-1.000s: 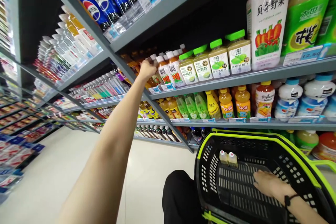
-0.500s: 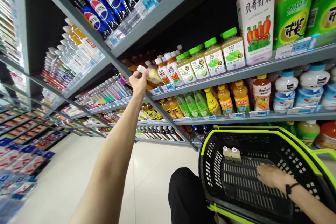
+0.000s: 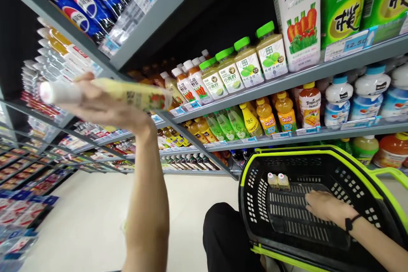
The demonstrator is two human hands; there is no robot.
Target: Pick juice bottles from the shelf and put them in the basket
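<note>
A juice bottle (image 3: pixel 137 93) with pale yellow contents, a white cap and a fruit-printed label lies nearly level in front of the shelves. My left hand (image 3: pixel 105 104) is closed around it near the cap end, blurred by motion. Over the inside of a black shopping basket (image 3: pixel 318 259) with lime-green rims hovers my right hand (image 3: pixel 321 206), a dark band on its wrist. Its fingers are loosely bent, and nothing shows in them. Two small bottles with white caps, a left one (image 3: pixel 273 181) and a right one (image 3: pixel 283 182), stand at the basket's far left.
Green-capped juice bottles (image 3: pixel 248 63) and carrot-label bottles (image 3: pixel 199 83) line the middle shelf (image 3: pixel 287 78). Cola bottles (image 3: pixel 84 2) lie on the shelf above. Orange drinks (image 3: pixel 286 110) stand below. My black-clad knee (image 3: pixel 221 233) is left of the basket, over pale floor (image 3: pixel 181 204).
My left hand has drawn the juice bottle away from the shelf, left and towards me, turning it so its cap points left. The right hand stays over the basket.
</note>
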